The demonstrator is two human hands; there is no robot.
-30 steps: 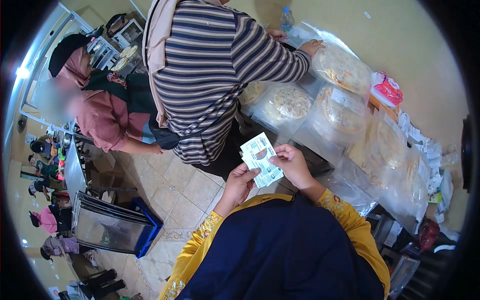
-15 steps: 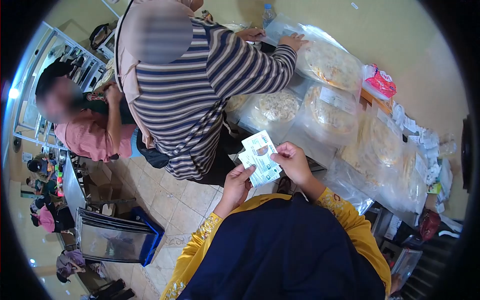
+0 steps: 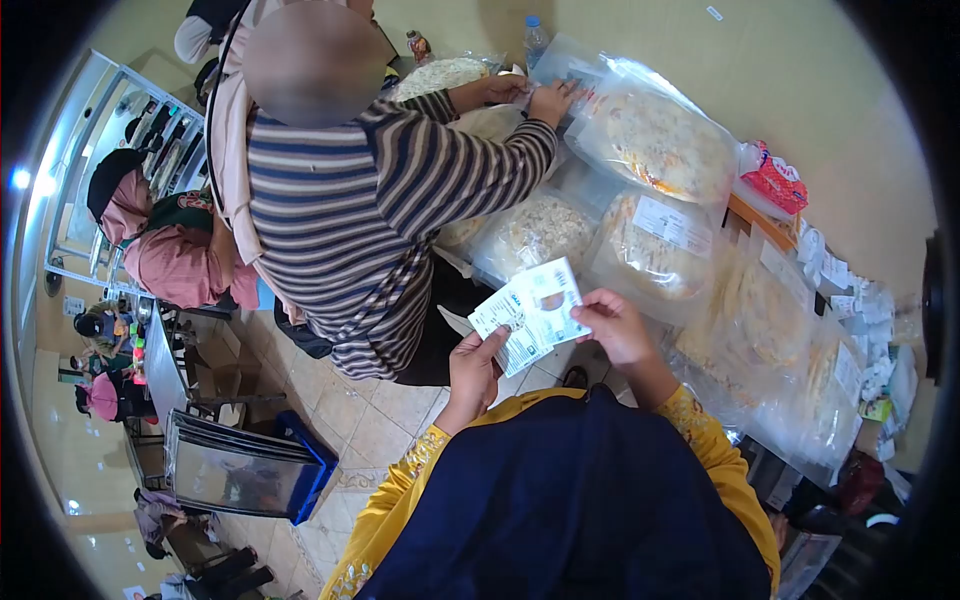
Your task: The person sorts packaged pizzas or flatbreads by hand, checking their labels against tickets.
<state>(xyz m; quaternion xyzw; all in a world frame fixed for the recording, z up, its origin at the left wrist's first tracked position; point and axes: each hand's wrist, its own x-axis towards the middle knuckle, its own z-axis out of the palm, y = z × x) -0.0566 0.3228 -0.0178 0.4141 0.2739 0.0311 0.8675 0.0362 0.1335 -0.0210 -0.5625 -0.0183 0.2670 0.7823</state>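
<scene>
In front of my chest I hold several printed white labels (image 3: 528,312) with green print and a round picture. My left hand (image 3: 474,372) is closed on their lower left edge, thumb on top. At their right edge, the thumb and fingers of my right hand (image 3: 616,328) pinch a label. Just beyond the labels, on the table, lies a clear plastic bag with a flat round food (image 3: 542,232) that looks like pizza. A similar bagged round (image 3: 655,240) beside it bears a white label (image 3: 672,225).
A person in a striped top (image 3: 340,190) stands ahead, both hands at a plastic bag. More bagged rounds (image 3: 770,310) lie to the right. A water bottle (image 3: 536,38) and a red-and-white package (image 3: 775,180) stand behind. Framed panels (image 3: 240,465) lean in a blue holder (image 3: 318,465) at left.
The labels in my hands have shifted slightly right and turned, their edges now fanned differently. The striped-top person's hands have moved left along the bag. The view has shifted a little.
</scene>
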